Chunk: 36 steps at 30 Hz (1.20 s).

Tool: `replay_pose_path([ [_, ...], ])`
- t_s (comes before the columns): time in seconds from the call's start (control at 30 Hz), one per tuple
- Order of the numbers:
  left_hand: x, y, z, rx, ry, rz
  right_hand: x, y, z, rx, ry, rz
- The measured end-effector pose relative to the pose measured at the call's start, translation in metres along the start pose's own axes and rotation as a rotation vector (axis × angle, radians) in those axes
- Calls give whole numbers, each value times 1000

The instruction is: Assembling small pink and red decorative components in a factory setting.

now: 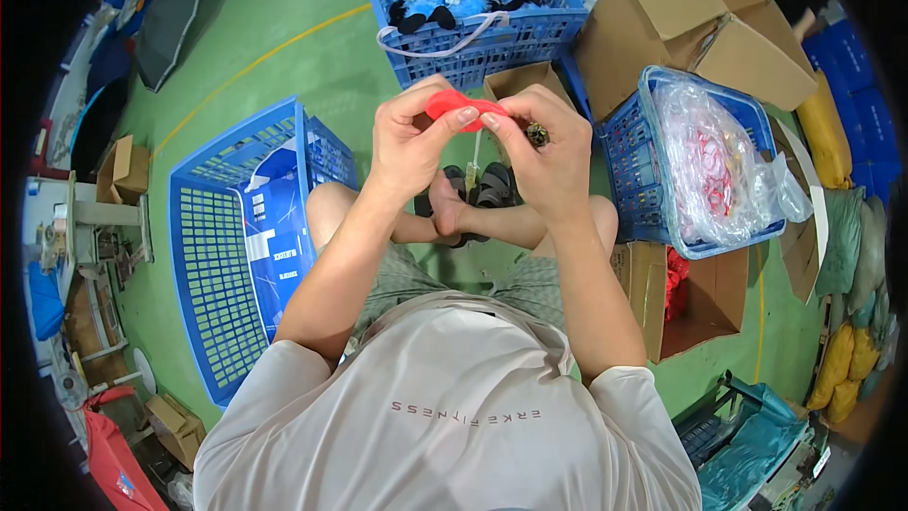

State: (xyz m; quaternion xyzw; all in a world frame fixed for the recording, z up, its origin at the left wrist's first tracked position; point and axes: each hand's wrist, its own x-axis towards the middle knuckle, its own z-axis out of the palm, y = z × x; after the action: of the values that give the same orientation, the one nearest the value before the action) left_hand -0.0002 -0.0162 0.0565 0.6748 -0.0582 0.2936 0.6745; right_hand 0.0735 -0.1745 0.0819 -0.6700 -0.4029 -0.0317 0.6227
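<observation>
Between my two hands, above my lap, is a small red fabric piece [446, 106] with a rounded end. My left hand [407, 132] pinches it near that end with thumb and fingers. The thumb and fingers of my right hand [553, 147] pinch its other end, close to the left thumb. A thin pale strip [478, 147] shows below the piece; I cannot tell whether it is attached. Something small, dark and gold [537, 134] shows beside my right fingers, too small to name.
Ahead stands a blue crate [478, 47] of fluffy blue toys. To my left is a blue basket [213, 293] with blue packaging. On my right, a blue basket [709, 248] holds clear plastic bags [709, 156], above a cardboard box [709, 308] with red material. A large carton [624, 28] stands farther off.
</observation>
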Motion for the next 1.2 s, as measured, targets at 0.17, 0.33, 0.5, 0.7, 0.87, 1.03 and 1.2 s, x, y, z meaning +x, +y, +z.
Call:
replay_pose_path([
  [0.17, -3, 3, 1, -105, 190, -149, 11, -11, -5, 339, 115, 153],
  [0.33, -14, -22, -16, -97, 355, -326, 17, -12, -42, 792, 344, 267],
  [0.5, -81, -74, -18, 66, 249, -624, -60, 27, -102, 803, 507, 446],
  [0.7, -147, -123, 35, 70, -149, -928, -233, 58, -213, 374, 532, 920],
  [0.87, -127, -136, 57, -42, -243, -940, -309, 64, -316, -428, 554, 1057],
  [1.03, -100, -124, 107, 77, -318, -891, -283, 60, -425, -755, 1002, 679],
  [1.2, -111, -123, 105, 63, -345, -876, -160, 38, -437, -622, 796, 303],
])
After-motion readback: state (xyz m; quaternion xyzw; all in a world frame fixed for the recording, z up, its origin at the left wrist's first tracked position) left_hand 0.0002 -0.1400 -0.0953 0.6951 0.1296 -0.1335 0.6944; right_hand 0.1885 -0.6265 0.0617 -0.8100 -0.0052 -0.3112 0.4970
